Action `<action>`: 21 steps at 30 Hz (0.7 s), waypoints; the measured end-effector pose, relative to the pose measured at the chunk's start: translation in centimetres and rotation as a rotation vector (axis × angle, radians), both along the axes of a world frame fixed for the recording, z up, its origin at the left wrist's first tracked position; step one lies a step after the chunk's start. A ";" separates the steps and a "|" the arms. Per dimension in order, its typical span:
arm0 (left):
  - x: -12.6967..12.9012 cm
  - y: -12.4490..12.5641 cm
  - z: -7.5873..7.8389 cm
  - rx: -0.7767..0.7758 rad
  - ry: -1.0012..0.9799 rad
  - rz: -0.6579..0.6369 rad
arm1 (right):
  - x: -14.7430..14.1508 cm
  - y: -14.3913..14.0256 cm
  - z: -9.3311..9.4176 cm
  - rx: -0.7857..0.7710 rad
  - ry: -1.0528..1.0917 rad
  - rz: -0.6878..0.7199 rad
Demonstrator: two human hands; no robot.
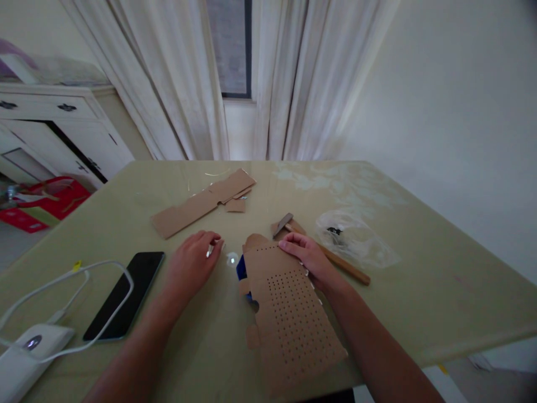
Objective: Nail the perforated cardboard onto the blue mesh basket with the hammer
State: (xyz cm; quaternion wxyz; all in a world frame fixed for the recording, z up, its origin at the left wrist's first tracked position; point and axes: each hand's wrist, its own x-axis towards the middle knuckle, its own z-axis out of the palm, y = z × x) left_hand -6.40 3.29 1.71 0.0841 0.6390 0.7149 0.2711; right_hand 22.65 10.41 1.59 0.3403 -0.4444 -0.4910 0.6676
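A brown cardboard piece [289, 302] punched with rows of small holes lies at a slant in front of me. My right hand [308, 257] grips its upper right edge between thumb and fingers. Something dark blue [241, 268] sticks out from under its left side. To the left, my left hand [195, 260] rests near the table with its fingers curled in a pinch; a small pale bit shows at the fingertips, too small to name. Beside that hand is a small clear shiny piece [232, 259]. A hammer [344, 264] with a wooden handle lies just beyond my right hand.
Cardboard strips [188, 210] lie farther back on the table [419, 302]. A clear plastic bag [369, 243] with small black items [334, 230] sits on the right. On the left are a black phone [126, 294], a white power bank [36, 358] and a looped white cable [130, 274].
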 end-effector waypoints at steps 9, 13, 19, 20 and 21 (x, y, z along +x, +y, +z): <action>-2.6 0.3 -0.7 -0.348 0.193 0.117 | -0.1 0.0 -0.1 -0.007 0.002 0.008; -2.3 0.3 -1.0 -0.372 0.252 0.110 | 0.0 -0.1 0.1 0.002 0.007 0.013; -2.2 -0.2 -1.7 -0.305 0.371 0.065 | -0.1 -0.1 0.1 0.022 -0.007 0.029; -2.1 -0.2 -1.7 -0.269 0.346 0.074 | -0.1 -0.1 0.0 0.026 -0.011 0.034; -1.8 -0.1 -1.6 -0.216 0.294 0.083 | -0.1 -0.2 0.0 0.031 -0.014 0.035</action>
